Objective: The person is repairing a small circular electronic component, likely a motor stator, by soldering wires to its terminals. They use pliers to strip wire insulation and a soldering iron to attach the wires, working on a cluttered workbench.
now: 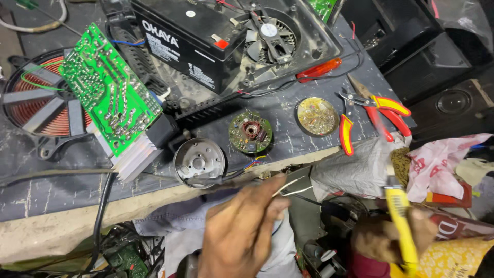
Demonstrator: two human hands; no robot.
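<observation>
My left hand (242, 231) is low in the middle, below the bench edge, pinching a thin silvery wire (288, 186) between thumb and fingers. My right hand (383, 238) at the lower right grips a yellow-handled tool (400, 221) that points up and is blurred. On the bench above lie a round metal motor cap (199, 162), a small round green circuit board (250, 132) with coloured leads, and a second round board (317, 116).
A large green circuit board (105, 87) leans on a finned heat sink (135, 157) beside a copper coil (38, 105). A black battery (188, 38) and fan (270, 36) sit behind. Red-yellow pliers (375, 116) lie at the right, with crumpled bags (437, 164) below.
</observation>
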